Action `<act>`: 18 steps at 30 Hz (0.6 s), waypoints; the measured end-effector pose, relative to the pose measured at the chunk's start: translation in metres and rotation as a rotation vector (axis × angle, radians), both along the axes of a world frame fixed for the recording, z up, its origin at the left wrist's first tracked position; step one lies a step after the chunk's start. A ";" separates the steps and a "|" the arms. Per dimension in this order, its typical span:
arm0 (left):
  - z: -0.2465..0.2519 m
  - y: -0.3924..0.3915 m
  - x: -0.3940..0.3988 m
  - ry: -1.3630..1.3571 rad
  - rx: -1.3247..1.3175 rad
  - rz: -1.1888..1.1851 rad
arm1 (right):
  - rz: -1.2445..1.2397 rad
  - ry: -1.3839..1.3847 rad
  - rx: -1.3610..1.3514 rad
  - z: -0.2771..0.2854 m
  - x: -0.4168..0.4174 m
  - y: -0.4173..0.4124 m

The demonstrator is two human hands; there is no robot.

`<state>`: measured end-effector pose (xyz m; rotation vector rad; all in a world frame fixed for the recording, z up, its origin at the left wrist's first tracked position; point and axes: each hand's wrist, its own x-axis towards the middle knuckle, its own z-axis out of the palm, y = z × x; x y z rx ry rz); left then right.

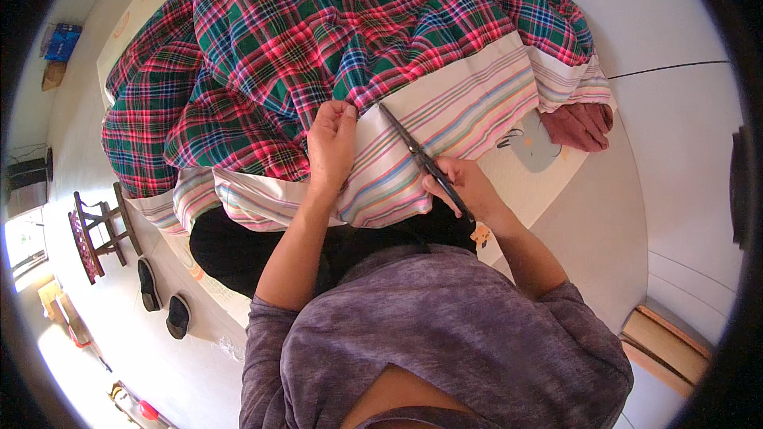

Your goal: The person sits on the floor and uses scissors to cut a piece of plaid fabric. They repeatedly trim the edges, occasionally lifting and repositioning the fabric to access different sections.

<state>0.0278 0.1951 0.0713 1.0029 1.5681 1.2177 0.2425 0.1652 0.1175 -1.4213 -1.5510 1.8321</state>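
Note:
A plaid quilt (357,18) in red, green and blue lies bunched up before me and over my lap. Its border is a white striped fabric (477,89). My left hand (334,143) pinches the seam where the plaid meets the stripes. In my right hand (468,187) is a pair of dark scissors (411,142). Its blades look closed, and they point up and left across the striped fabric. The tip rests near the seam, a little right of my left fingertips. Whatever lies between my left thumb and finger is too small to make out.
A printed cream mat (536,190) lies under the quilt, with a reddish-brown cloth (581,125) at its right edge. On the left floor are a dark shoe (149,285), another shoe (178,317) and a folding stool (104,229). A cardboard-coloured object (664,339) stands at lower right.

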 end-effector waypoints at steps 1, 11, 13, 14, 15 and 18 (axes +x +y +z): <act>-0.001 0.000 0.000 0.044 -0.003 -0.001 | -0.005 -0.048 0.073 -0.005 -0.001 -0.001; 0.003 -0.003 0.014 0.234 0.125 0.039 | -0.044 -0.194 0.524 -0.045 -0.001 -0.014; 0.006 -0.003 0.016 0.220 0.115 0.045 | -0.061 -0.160 0.495 -0.036 -0.005 -0.015; 0.008 -0.004 0.017 0.212 0.109 0.047 | -0.043 -0.160 0.495 -0.039 -0.004 -0.015; 0.009 -0.004 0.017 0.248 0.091 0.050 | -0.024 -0.159 0.494 -0.043 -0.002 -0.015; 0.007 -0.002 0.016 0.340 0.075 0.067 | 0.061 0.049 0.041 -0.022 0.008 -0.003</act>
